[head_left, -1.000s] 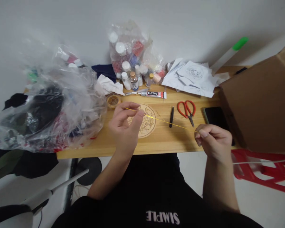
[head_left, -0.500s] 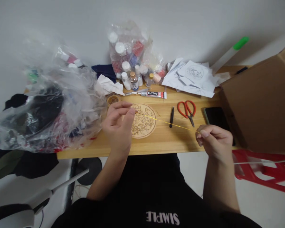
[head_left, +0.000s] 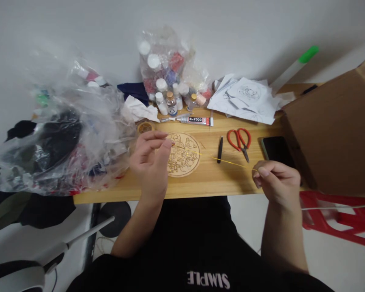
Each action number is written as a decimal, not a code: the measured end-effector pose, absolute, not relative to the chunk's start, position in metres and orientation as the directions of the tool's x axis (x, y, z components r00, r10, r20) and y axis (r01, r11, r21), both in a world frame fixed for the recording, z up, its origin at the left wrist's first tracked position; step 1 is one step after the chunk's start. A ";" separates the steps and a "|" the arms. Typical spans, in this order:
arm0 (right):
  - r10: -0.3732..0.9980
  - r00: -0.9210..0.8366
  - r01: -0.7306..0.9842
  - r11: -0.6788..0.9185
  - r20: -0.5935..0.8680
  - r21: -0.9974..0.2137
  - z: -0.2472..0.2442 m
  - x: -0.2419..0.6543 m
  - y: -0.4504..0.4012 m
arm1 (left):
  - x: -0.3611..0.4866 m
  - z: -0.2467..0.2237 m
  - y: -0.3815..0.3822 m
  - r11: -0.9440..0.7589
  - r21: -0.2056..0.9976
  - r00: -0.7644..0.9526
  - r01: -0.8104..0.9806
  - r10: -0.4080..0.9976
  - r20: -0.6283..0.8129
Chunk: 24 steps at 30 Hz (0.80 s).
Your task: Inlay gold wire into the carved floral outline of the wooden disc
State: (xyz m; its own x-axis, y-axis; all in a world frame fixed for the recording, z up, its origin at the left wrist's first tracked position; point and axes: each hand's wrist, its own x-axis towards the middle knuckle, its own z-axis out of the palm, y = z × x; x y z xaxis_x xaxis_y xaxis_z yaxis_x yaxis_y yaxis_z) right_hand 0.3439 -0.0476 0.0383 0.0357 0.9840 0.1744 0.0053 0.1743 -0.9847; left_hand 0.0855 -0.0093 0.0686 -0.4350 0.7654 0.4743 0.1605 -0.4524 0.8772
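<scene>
A thin gold wire [head_left: 231, 162] stretches in the air between my two hands. My left hand [head_left: 150, 156] pinches one end between thumb and index finger, above the left side of a round wooden disc [head_left: 185, 156] with a dark line pattern. At the right, my right hand [head_left: 275, 178] is closed on the other end, in front of a phone [head_left: 276, 149]. Beneath the wire lie black tweezers [head_left: 220, 150], and red-handled pliers [head_left: 239, 140] rest beyond it. Part of the disc is hidden by my left hand.
A glue tube [head_left: 197, 121] and small bottles [head_left: 171, 104] stand behind the disc, near a wire spool [head_left: 145, 127]. Plastic bags [head_left: 100, 134] crowd the left, a cardboard box [head_left: 331, 134] the right. Paper sheets [head_left: 245, 99] lie at the back.
My right hand has shifted slightly to the right, and my left hand slightly left. The wire still spans between them.
</scene>
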 end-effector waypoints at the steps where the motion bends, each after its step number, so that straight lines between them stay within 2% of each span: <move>1: 0.984 0.038 0.007 0.174 0.174 -0.985 0.038 0.344 -0.048 | 0.085 0.069 -0.010 -0.452 0.875 -0.433 0.175 0.763 0.481; 8: 0.986 -0.029 0.102 0.168 0.166 -0.981 0.038 0.347 -0.048 | 0.081 0.064 -0.011 -0.407 0.882 -0.439 0.237 0.765 0.471; 16: 0.993 -0.003 0.400 0.110 0.119 -0.910 0.036 0.347 -0.045 | 0.033 0.030 -0.025 -0.287 0.838 -0.482 0.464 0.712 0.511; 20: 0.985 0.057 0.584 0.097 0.160 -0.806 0.028 0.342 -0.032 | 0.008 0.016 -0.045 -0.224 0.766 -0.376 0.603 0.766 0.521; 24: 0.977 0.029 0.700 0.131 0.211 -0.702 0.028 0.330 -0.009 | 0.002 0.001 -0.065 -0.206 0.696 -0.212 0.688 0.860 0.464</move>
State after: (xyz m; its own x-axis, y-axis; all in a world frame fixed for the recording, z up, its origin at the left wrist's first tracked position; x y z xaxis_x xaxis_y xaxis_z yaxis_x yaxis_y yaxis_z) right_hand 0.3303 -0.0092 0.0277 0.0290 0.9770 0.2112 0.7005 0.1309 -0.7016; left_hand 0.0024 -0.0651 0.0010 -0.2118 0.8602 0.4638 0.6878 -0.2059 0.6960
